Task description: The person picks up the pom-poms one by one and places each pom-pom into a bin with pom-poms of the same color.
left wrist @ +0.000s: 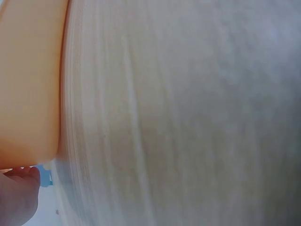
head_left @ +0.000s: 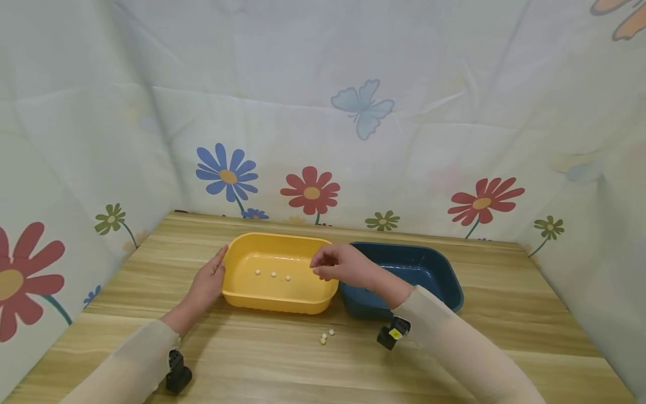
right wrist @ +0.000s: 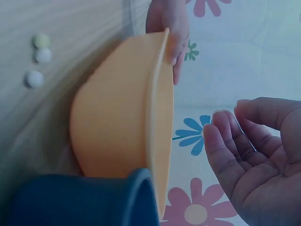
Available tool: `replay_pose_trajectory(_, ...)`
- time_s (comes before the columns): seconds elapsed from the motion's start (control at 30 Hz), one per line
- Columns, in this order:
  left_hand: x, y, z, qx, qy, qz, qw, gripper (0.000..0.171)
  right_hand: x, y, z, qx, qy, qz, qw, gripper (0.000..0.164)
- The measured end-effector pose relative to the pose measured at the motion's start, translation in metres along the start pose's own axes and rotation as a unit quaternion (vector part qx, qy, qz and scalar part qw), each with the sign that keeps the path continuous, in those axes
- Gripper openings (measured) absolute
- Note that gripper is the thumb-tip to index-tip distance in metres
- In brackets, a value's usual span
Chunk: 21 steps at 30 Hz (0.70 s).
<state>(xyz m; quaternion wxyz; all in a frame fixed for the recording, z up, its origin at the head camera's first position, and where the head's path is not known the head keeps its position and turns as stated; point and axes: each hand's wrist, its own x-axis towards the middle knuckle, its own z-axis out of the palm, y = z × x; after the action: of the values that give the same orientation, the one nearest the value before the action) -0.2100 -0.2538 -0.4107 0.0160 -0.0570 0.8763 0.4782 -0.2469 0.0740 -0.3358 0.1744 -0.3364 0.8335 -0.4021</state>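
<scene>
My left hand (head_left: pixel 206 283) rests against the left side of a yellow plastic basin (head_left: pixel 277 306), its fingers along the outer wall and up at the rim. Three small white balls (head_left: pixel 273 274) lie in a row on the basin's floor. Over the basin's right edge hovers my right hand (head_left: pixel 343 264). Its fingers are loosely bent towards the thumb, and the right wrist view shows nothing between the fingertips (right wrist: pixel 214 134). A dark blue basin (head_left: pixel 444 264) stands to the right of the yellow one, partly hidden behind the right hand and forearm.
Three small balls, including a pale yellow ball (head_left: pixel 323 341) and a white ball (head_left: pixel 331 333), lie on the wooden table (head_left: pixel 262 359) in front of the basins. A flower-printed cloth (head_left: pixel 404 168) hangs behind the table and along its sides.
</scene>
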Motion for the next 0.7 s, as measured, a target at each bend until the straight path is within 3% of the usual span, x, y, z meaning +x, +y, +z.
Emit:
replay_pose_trajectory(0.23, -0.003, 0.006, -0.001, 0.005, -0.003, -0.002, 1.0, 0.054, -0.025, 0.006, 0.008, 0.021, 0.009, 0.007, 1.0, 0.021)
replay_pose_trajectory(0.7, 0.0, 0.001, -0.001, 0.004, -0.004, 0.004, 1.0, 0.054, -0.062, 0.022, 0.023, 0.024, 0.025, 0.022, 0.999, 0.019)
